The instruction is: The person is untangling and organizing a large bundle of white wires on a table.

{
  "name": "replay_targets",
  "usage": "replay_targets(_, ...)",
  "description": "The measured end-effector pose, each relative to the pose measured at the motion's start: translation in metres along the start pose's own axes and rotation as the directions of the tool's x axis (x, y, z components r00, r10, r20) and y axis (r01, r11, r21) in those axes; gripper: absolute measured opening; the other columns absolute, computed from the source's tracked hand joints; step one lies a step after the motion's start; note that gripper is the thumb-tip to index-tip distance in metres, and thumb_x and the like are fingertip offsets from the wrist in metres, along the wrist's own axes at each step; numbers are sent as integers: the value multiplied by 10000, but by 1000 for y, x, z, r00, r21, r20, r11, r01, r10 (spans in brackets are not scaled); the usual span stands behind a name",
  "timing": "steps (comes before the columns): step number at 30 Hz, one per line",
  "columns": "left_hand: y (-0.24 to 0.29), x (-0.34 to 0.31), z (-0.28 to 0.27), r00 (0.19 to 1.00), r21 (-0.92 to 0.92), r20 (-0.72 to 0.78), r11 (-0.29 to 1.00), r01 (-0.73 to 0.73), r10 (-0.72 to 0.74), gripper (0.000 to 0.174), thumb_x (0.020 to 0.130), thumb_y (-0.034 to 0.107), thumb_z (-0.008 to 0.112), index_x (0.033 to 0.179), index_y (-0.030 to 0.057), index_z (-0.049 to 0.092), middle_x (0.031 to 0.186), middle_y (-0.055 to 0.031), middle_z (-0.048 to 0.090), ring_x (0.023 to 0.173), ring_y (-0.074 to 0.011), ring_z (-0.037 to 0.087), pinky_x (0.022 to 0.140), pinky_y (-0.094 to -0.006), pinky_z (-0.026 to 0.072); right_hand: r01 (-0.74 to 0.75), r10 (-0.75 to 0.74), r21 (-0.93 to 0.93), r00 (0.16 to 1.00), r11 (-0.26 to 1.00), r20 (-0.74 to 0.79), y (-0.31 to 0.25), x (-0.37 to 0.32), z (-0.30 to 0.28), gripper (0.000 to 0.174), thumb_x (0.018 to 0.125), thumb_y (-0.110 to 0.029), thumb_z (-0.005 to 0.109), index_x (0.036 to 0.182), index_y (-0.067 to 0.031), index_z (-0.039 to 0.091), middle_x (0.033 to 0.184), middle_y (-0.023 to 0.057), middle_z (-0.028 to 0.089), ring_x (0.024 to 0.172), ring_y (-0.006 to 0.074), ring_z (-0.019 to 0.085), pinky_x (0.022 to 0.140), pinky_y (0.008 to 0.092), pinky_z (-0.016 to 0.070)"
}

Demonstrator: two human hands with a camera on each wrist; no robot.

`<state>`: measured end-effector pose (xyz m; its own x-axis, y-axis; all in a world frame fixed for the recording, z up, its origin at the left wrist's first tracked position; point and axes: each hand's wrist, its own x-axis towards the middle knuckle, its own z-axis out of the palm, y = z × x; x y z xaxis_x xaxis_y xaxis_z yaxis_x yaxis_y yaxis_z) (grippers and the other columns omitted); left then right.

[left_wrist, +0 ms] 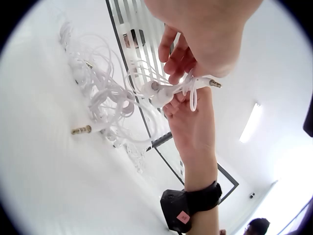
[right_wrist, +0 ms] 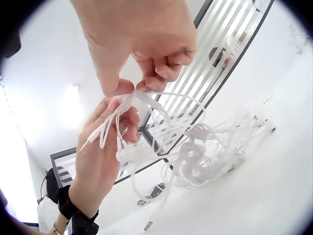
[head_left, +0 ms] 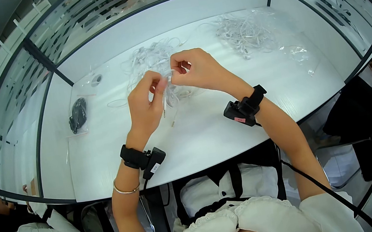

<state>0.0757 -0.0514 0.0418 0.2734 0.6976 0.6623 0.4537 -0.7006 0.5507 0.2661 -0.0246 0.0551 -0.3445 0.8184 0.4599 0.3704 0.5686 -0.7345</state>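
White earphones pinched betw. both hands, over surface

L hand (head_left: 147, 102): fingers bent, thumb & fingertips pinching the white earphones (left_wrist: 163, 97). R hand (head_left: 201, 70): thumb & index tip pinch the same cable bunch, other fingers curled in. Hands v. close tog.; exact L fingertip contact partly hidden. Earphones are off the surface (head_left: 199, 138), approx. mid-width, toward far edge; buds & jack plug (left_wrist: 215, 84) stick out of the bunch.

Labels: pink sticker (left_wrist: 183, 217) on R wrist cam (head_left: 239, 113), marks too small to read; white sticker (head_left: 154, 168) on L wrist cam (head_left: 155, 158), ditto.

Around: tangled white cable pile (head_left: 149, 56) just beyond hands, twd far edge; 2nd white pile (head_left: 243, 32) nr far edge, R of centre. Black bundle (head_left: 78, 115) in clear plastic nr L edge. Clear bag (head_left: 297, 54) twd R end, beside 2nd pile.
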Motion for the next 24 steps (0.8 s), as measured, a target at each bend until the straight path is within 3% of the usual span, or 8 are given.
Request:
replay_targets(5, -6, 1, 7, 992, -206, -21, 971, 119, -126, 116, 961, 134, 572, 955, 18, 560, 830, -107, 634, 714, -221, 595, 675, -296, 485, -21, 20, -32, 1000, 999, -10, 2, 1, -1, 193, 758, -222, 632, 756, -37, 578, 671, 24, 554, 645, 149, 471, 593, 298, 398)
replay_targets(8, -5, 0, 3, 999, 28, 23, 999, 38, -39, 105, 953, 85, 564, 1001, -8, 552, 848, -93, 619, 760, -191, 588, 722, -296, 473, 15, -12, -56, 999, 998, 45, 12, 2, -1, 215, 807, -247, 625, 822, -35, 593, 759, 32, 597, 692, 161, 492, 628, 308, 418)
replay_targets(10, -9, 0, 2, 999, 48, 47, 999, 12, -14, 99, 956, 75, 553, 1015, -4, 555, 861, -97, 620, 777, -205, 588, 737, -301, 474, 57, -51, -74, 995, 996, 83, 16, 3, -1, 241, 844, -273, 635, 899, -40, 602, 850, 41, 625, 735, 175, 512, 670, 322, 436)
replay_targets(14, -15, -1, 1, 990, 39, 138, 999, -9, 4, 89, 961, 72, 539, 1032, 17, 537, 913, -130, 611, 743, -287, 585, 676, -329, 476, 110, -100, -93, 990, 990, 104, 20, 2, -3, 233, 814, -261, 660, 851, -40, 595, 788, 53, 611, 709, 192, 528, 644, 325, 433)
replay_targets(16, -12, 0, 0, 989, 32, 150, 999, -17, 12, 93, 932, 41, 557, 1019, 10, 544, 938, -104, 589, 820, -251, 581, 733, -311, 468, 139, -128, -81, 984, 987, 127, 24, 3, -3, 245, 788, -266, 666, 792, -34, 590, 739, 75, 604, 673, 229, 561, 610, 345, 438)
replay_targets(23, -4, 5, -5, 953, 331, 170, 896, -294, 250, 116, 829, -15, 636, 915, 17, 565, 910, -92, 546, 821, -265, 556, 709, -301, 449, 66, -65, 1, 972, 998, 224, 21, 1, -4, 210, 770, -215, 667, 765, -51, 537, 699, 30, 540, 664, 159, 496, 621, 306, 405)
replay_targets(24, -6, 4, -4, 958, 283, 159, 919, -276, 239, 109, 828, -10, 640, 907, 17, 570, 911, -87, 550, 808, -251, 553, 698, -295, 444, 65, -68, 21, 969, 998, 238, 22, 2, -7, 207, 781, -206, 669, 771, -47, 536, 707, 18, 531, 681, 143, 489, 644, 294, 406)
